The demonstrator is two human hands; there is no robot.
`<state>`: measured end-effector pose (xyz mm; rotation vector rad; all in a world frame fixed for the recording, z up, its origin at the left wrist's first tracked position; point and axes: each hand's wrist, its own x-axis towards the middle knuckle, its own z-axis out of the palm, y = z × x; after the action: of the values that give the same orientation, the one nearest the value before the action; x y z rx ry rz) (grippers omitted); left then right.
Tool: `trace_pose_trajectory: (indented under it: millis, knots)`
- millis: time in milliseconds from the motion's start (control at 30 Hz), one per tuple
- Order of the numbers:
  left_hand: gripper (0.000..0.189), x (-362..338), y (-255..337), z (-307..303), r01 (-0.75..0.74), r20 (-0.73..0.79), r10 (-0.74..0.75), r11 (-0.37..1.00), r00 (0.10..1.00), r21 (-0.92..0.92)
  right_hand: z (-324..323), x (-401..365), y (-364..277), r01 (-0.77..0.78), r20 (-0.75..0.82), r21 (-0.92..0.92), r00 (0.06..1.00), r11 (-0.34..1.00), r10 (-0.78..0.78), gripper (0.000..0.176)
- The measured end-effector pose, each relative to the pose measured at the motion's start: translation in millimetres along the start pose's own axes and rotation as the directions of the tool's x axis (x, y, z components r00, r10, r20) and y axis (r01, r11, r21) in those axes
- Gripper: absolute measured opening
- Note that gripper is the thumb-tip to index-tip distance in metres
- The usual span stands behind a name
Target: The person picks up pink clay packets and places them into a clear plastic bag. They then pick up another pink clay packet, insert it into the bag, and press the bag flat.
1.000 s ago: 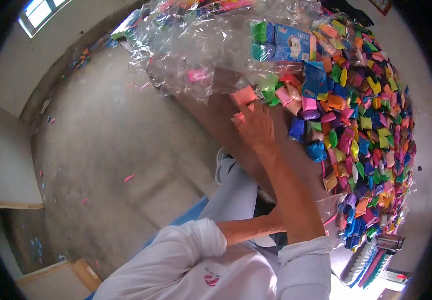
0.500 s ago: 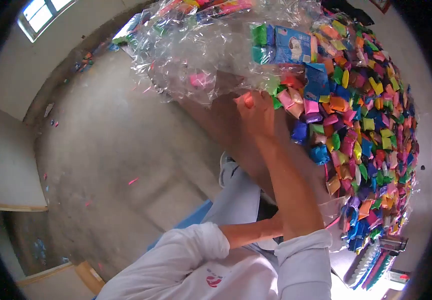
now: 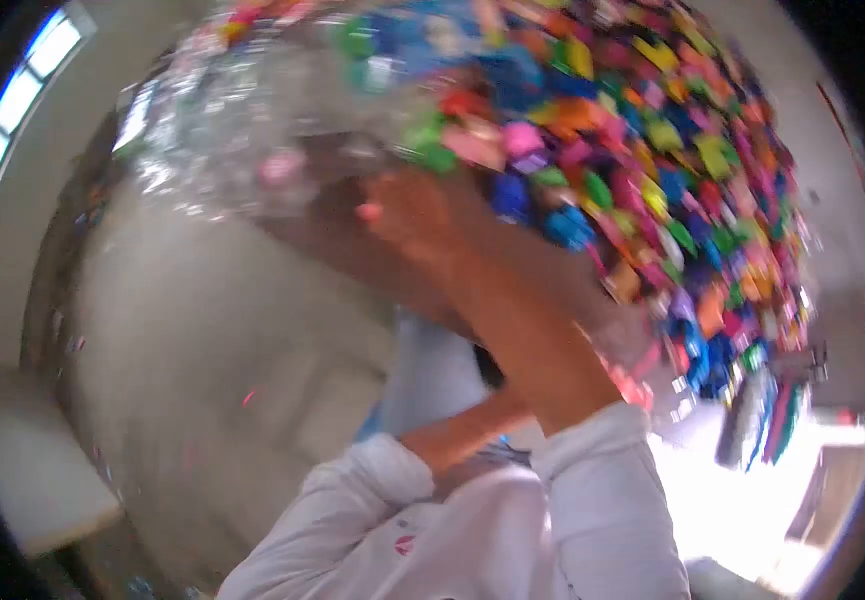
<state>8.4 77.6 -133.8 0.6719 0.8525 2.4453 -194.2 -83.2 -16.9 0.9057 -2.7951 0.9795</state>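
Observation:
My right hand (image 3: 407, 210) is closed over the brown table edge, blurred by motion. A small orange-red packet (image 3: 368, 211) shows at its fingertips. Just beyond the hand lie a green packet (image 3: 432, 150) and a pale pink packet (image 3: 474, 143). My left forearm (image 3: 467, 428) passes beneath the right one, which hides my left hand. Beside the right sleeve, some pinkish-red packets (image 3: 630, 386) show, seemingly in clear plastic; whether my left hand touches them cannot be seen.
Many coloured packets (image 3: 672, 190) cover the right side of the table (image 3: 342, 235). Crumpled clear plastic bags (image 3: 222, 130) lie at the far left, beside a blue printed pack (image 3: 442, 40). Concrete floor (image 3: 192, 320) with scraps lies to the left.
The view has swung, so the table contents appear shifted left. My right hand has drawn back from the packet pile toward the near table edge. Pinkish-red packets now show beside the right sleeve.

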Motion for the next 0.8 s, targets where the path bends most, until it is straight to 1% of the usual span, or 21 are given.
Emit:
trace_pose_trajectory:
  millis: [33,67,100,133,167,200,233,267,300,333,367,400,433,467,500,600,667,700,733,767,800]
  knots:
    - [0.019,7,46,24,0.048,0.048,-0.045,0.997,0.998,-0.063,4,-12,1,-0.167,0.086,0.283,0.985,0.945,0.149,0.024]
    - [0.022,11,78,37,-0.034,0.157,-0.044,0.886,0.987,0.462,-15,-27,-16,-0.147,0.067,0.054,0.987,0.988,0.143,0.027]
    - [0.026,14,97,42,-0.200,0.273,-0.071,0.513,0.959,0.835,-45,-45,-39,-0.115,0.070,-0.172,0.989,0.978,0.128,0.029]
    - [0.030,16,105,42,-0.379,0.374,-0.126,-0.014,0.919,0.925,-66,-70,-38,-0.182,0.055,-0.194,0.979,0.964,0.195,0.029]
    - [0.035,18,106,40,-0.471,0.434,-0.204,-0.535,0.878,0.701,-82,-94,-36,-0.178,0.032,-0.001,0.983,0.984,0.178,0.033]
    - [0.027,18,86,17,-0.483,0.523,-0.075,-0.511,0.849,0.711,-100,-115,-40,-0.138,-0.002,0.195,0.990,0.971,0.141,0.038]
    - [0.019,16,64,-2,-0.490,0.589,0.062,-0.490,0.805,0.721,-135,-138,-46,-0.143,-0.013,0.156,0.989,0.977,0.147,0.039]
    - [0.019,11,74,8,-0.504,0.595,0.057,-0.472,0.801,0.724,-170,-171,-45,-0.148,-0.021,0.122,0.988,0.981,0.152,0.041]
    - [0.025,4,99,26,-0.291,0.326,0.197,-0.187,0.925,0.938,-191,-206,-39,-0.245,-0.019,0.396,0.961,0.885,0.274,0.040]
    - [0.031,4,114,40,-0.032,0.002,0.233,0.127,0.973,0.991,-216,-240,-30,-0.299,0.012,0.640,0.925,0.708,0.380,0.040]
    - [0.036,7,115,45,0.015,-0.050,0.274,0.128,0.960,0.992,-239,-271,-23,-0.182,0.004,0.890,0.920,0.419,0.392,0.043]
    - [0.035,9,113,45,-0.017,-0.016,0.323,0.098,0.946,0.995,-251,-307,-12,-0.169,-0.134,0.858,0.839,0.485,0.528,0.050]
    - [0.034,10,110,43,-0.049,0.021,0.375,0.064,0.927,0.997,-271,-331,-11,-0.178,-0.150,0.875,0.784,0.450,0.602,0.054]
    - [0.034,10,108,44,-0.046,0.019,0.365,0.065,0.931,0.997,-279,-355,-8,-0.152,-0.206,0.890,0.707,0.429,0.677,0.057]
    - [0.032,9,109,45,-0.034,0.009,0.355,0.065,0.935,0.997,-290,-367,-15,-0.129,-0.165,0.927,0.704,0.352,0.691,0.058]
    - [0.033,10,106,42,-0.021,0.007,0.336,0.038,0.942,0.999,-288,-396,-10,-0.103,-0.156,0.941,0.714,0.323,0.682,0.059]
    - [0.036,9,106,43,-0.012,0.007,0.328,0.016,0.945,1.000,-276,-391,-15,-0.132,-0.090,0.943,0.782,0.305,0.617,0.055]
    - [0.037,8,107,45,0.039,-0.050,0.290,0.043,0.956,0.998,-270,-391,-10,-0.213,0.017,0.938,0.815,0.273,0.579,0.048]
    - [0.037,9,108,46,0.090,-0.104,0.253,0.068,0.962,0.994,-261,-385,-9,-0.282,0.101,0.936,0.787,0.210,0.609,0.048]
    - [0.037,9,108,47,0.087,-0.100,0.252,0.062,0.963,0.994,-252,-378,-9,-0.349,0.185,0.926,0.752,0.144,0.633,0.047]
    - [0.038,9,109,48,0.075,-0.095,0.264,0.086,0.960,0.994,-248,-373,-9,-0.345,0.184,0.928,0.754,0.143,0.631,0.047]
